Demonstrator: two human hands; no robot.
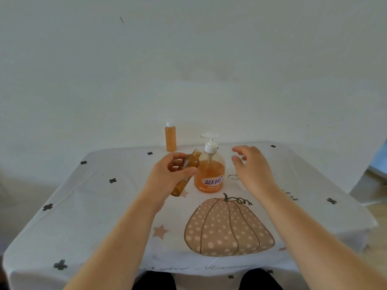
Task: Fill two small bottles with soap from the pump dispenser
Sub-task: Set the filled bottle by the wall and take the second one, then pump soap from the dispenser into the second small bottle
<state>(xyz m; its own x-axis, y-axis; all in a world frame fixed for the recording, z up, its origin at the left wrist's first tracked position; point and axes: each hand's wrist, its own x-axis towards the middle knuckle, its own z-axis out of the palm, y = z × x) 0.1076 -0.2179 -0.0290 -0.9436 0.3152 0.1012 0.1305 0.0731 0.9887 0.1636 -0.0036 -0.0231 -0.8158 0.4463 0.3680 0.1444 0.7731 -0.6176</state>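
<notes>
- Covering the table in front of me, a white tablecloth (104, 206) printed with small dark crosses.
- Pumpkin print (228, 229), dotted, on the cloth between my forearms.
- Pump dispenser (209, 170), upright behind the pumpkin, clear, about half full of orange soap, with a white pump head.
- My right hand (251, 166), raised just right of the dispenser, fingers spread and loosely bent, holding nothing.
- My left hand (167, 174), fingers and thumb wrapped round the brown bottle.
- Brown bottle (191, 161), uncapped and tilted, its open neck leaning toward the pump, just beside the dispenser's left side.
- Capped bottle (171, 137), small, with orange contents and a white cap, upright at the table's far edge, behind and left of the dispenser.
</notes>
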